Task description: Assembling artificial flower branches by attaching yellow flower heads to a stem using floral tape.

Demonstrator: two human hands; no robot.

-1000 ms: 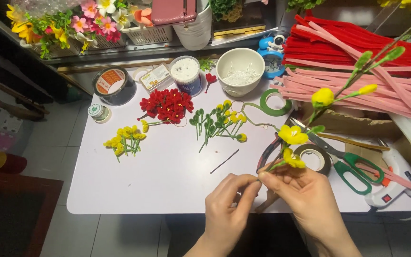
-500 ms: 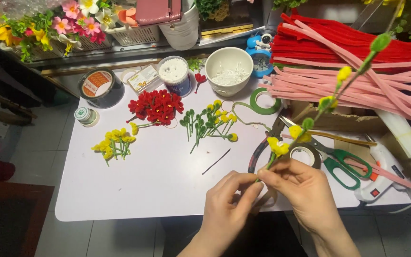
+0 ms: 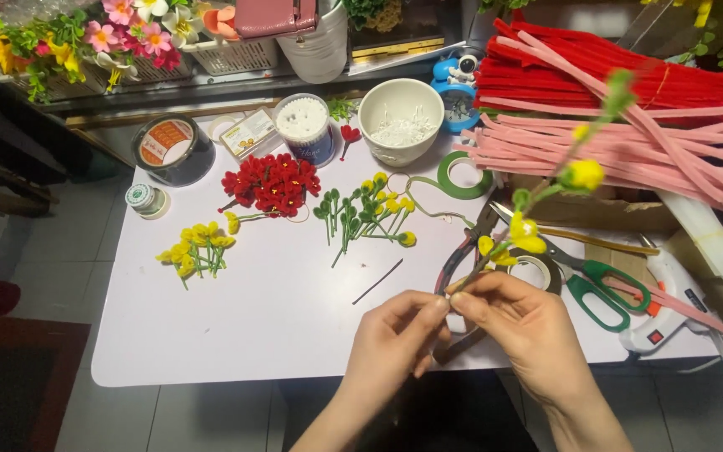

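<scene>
pinching thin green stem [image 3: 546,191], yellow buds along it: left hand [image 3: 395,339], right hand [image 3: 520,322].

A white table [image 3: 236,326] is seen. Toward its far edge are set a tape roll [image 3: 172,148], a white bowl [image 3: 401,120] and red flowers [image 3: 271,183]; yellow flowers [image 3: 194,249] lie near the left edge, green-handled scissors [image 3: 600,285] near the right.

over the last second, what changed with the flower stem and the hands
Both hands, left hand and right hand, kept pinching the base of the yellow-flowered stem. Its budded tip swung from pointing far right to more upright. The scissors and red flower cluster stayed put.
</scene>
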